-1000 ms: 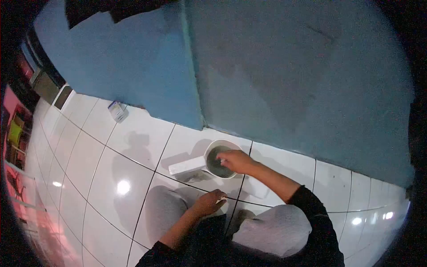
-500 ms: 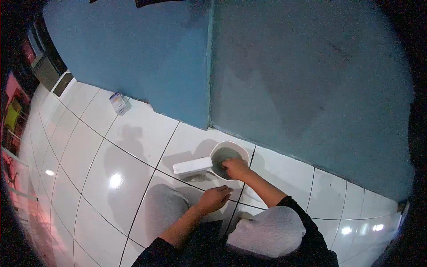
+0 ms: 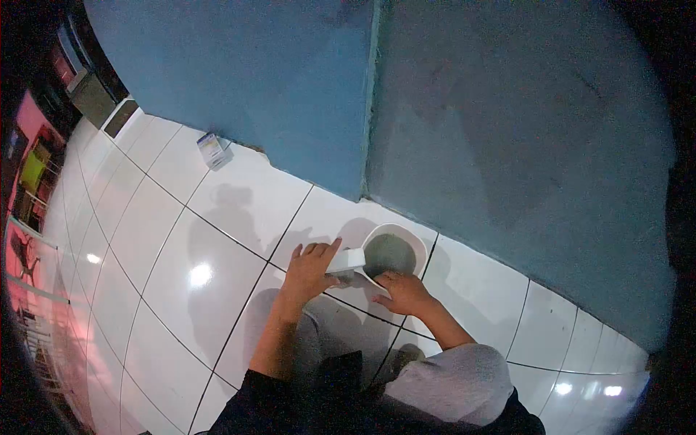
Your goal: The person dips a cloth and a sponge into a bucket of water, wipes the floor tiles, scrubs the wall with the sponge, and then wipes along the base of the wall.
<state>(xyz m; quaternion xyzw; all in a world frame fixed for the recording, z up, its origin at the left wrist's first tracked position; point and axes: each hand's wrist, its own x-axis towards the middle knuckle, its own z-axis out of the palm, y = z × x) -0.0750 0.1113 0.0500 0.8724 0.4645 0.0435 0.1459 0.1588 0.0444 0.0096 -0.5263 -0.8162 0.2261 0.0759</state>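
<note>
A white container point(image 3: 417, 239) with a grey substance inside stands on the tiled floor in front of me. Its thick white handle-like block point(image 3: 349, 259) points left. My left hand point(image 3: 312, 270) is over that block, fingers spread, with the thumb side against its near end. At the near rim of the container is my right hand point(image 3: 402, 292), fingertips at the edge and thumb apart; nothing shows in it.
Blue-grey walls point(image 3: 290, 87) meet in a corner behind the container. A small box point(image 3: 212, 151) lies by the wall at the left. My knees in grey cloth are close below my hands. Furniture point(image 3: 32, 174) is at the far left.
My left hand has moved up and forward from near my knee onto the white block. My right hand has drawn back from inside the container to its near rim. The view has shifted.
</note>
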